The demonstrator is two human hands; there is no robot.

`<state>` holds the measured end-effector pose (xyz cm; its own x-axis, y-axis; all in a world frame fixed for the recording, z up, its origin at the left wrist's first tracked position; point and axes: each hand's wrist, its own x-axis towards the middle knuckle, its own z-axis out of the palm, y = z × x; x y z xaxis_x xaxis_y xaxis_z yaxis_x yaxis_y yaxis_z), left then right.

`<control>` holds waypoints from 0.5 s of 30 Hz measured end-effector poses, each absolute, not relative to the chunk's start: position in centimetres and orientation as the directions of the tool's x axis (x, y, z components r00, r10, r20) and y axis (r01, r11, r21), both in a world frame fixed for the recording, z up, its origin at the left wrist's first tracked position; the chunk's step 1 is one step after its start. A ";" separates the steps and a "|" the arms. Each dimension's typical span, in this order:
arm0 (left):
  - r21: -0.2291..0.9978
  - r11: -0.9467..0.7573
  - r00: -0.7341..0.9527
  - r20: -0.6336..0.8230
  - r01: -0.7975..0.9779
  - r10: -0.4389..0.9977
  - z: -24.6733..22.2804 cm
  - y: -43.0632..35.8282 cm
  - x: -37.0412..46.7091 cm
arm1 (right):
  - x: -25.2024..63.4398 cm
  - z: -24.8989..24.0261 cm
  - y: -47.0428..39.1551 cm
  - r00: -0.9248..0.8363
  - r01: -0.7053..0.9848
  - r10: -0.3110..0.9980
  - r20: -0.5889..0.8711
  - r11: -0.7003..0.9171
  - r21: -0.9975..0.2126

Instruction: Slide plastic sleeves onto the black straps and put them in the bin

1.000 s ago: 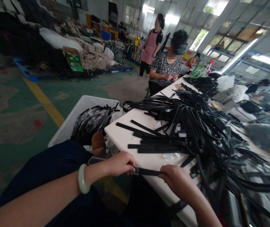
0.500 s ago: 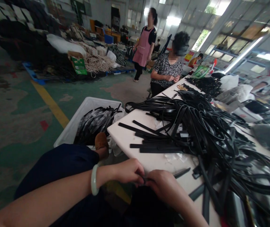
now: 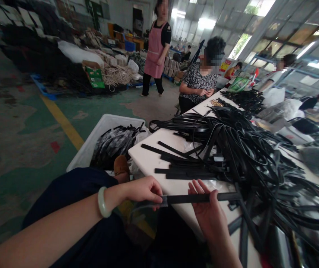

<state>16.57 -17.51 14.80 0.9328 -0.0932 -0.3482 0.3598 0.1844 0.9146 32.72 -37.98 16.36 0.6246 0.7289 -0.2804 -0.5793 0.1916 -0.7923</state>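
My left hand [image 3: 148, 191], with a pale bangle [image 3: 104, 202] on its wrist, pinches the near end of a flat black strap [image 3: 187, 198], where a clear, shiny piece of wrapping shows. The strap runs level to the right over the table corner. My right hand [image 3: 208, 208] is palm up beneath it, thumb over the strap and fingers stretched out behind. The strap's far end reaches the pile of black straps [image 3: 232, 149]. Several cut black strips [image 3: 187, 174] lie beyond my hands on the white table [image 3: 145, 156].
A white bin [image 3: 85, 149] holding wrapped black strips stands on the floor left of the table. Across the table's far end sits a person in a patterned top [image 3: 195, 80]. A person in a pink apron [image 3: 154, 52] stands behind. Small gold pieces [image 3: 217, 103] lie far along the table.
My hands have moved apart, and the black strap now shows between them. My right hand has turned palm up with fingers spread. The person in the apron has moved left and closer.
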 end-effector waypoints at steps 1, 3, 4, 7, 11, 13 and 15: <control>0.923 0.175 0.939 -0.340 0.344 -0.054 14.8 -17.7 16.9 | 32.6 16.2 -37.4 0.671 -0.493 0.710 -0.212 0.214 -0.844; 0.947 0.155 0.957 -0.289 0.282 0.021 15.0 -18.3 17.5 | 31.8 15.8 -36.4 0.670 -0.346 0.736 -0.100 0.191 -0.918; 0.959 0.147 0.967 -0.251 0.242 0.048 15.1 -18.6 17.8 | 31.0 15.5 -36.0 0.642 -0.293 0.763 -0.077 0.151 -0.944; 0.983 0.138 0.985 -0.134 0.119 0.108 15.3 -19.5 18.4 | 27.9 14.4 -34.6 0.571 -0.157 0.816 -0.085 0.007 -0.988; 0.986 0.149 0.995 -0.087 0.079 0.047 15.3 -19.4 18.3 | 25.9 14.8 -32.9 0.611 -0.001 0.791 -0.042 -0.052 -0.999; 0.981 0.120 0.981 -0.136 0.153 -0.139 15.3 -18.6 17.8 | 27.6 16.7 -33.0 0.661 0.020 0.750 -0.009 -0.030 -0.999; 0.971 0.040 0.911 -0.205 0.235 -0.357 15.2 -17.3 17.3 | 31.2 19.6 -34.3 0.694 0.029 0.719 0.035 0.021 -0.999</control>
<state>17.25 -17.34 15.22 0.9112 -0.3572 -0.2053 0.2346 0.0401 0.9713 31.24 -34.29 19.57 0.6940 0.7191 0.0352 0.0295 0.0205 -0.9994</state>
